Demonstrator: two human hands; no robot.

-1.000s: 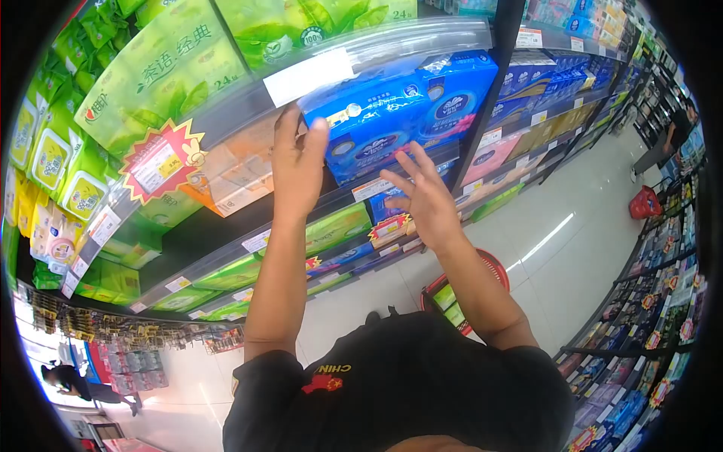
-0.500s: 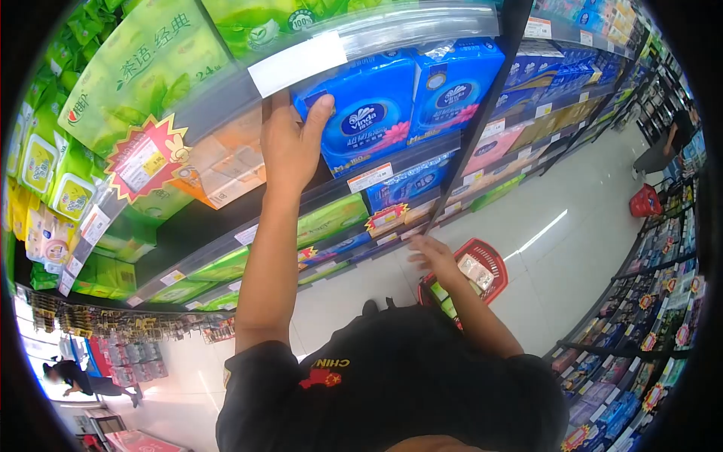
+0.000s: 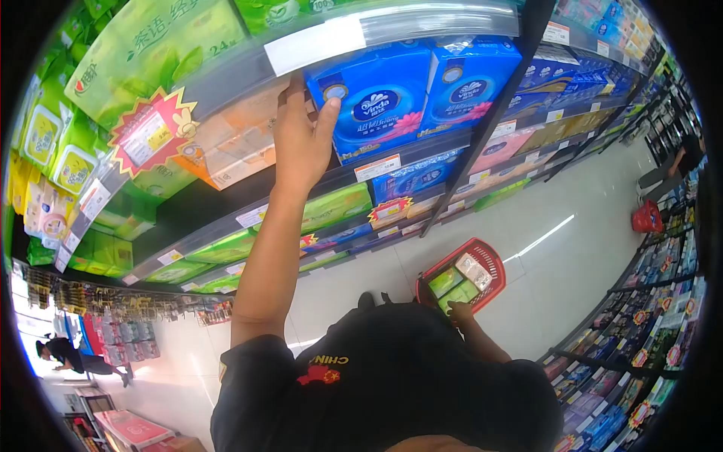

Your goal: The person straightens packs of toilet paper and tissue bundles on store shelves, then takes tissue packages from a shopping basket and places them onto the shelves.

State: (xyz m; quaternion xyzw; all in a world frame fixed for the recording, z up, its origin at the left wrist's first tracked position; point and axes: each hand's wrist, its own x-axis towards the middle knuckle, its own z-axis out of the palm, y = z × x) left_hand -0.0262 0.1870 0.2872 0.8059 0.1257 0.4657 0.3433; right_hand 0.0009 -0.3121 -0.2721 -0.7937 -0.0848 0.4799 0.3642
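Observation:
My left hand (image 3: 305, 139) is at the left edge of a blue Vinda tissue pack (image 3: 376, 102) on the shelf, thumb against its front and fingers at its side, partly hidden. A second blue pack (image 3: 468, 90) stands directly to its right. Orange-and-white packs (image 3: 245, 143) lie left of my hand. Low down, my right hand (image 3: 461, 312) is at the near edge of a red basket (image 3: 493, 264); its fingers are small and dark, and any hold is unclear. Green packs (image 3: 446, 282) and a pale pack (image 3: 473, 270) lie in the basket.
A clear shelf strip with a blank white label (image 3: 315, 45) runs above the blue packs. A dark shelf post (image 3: 489, 132) slants down to their right. People stand at the far left (image 3: 71, 354) and far right (image 3: 681, 162), the latter near another red basket (image 3: 646, 217).
The blue pack now sits upright beside its neighbour instead of tilted. My right hand has left the packs and moved down to the basket. My left hand has stayed at the pack's left edge.

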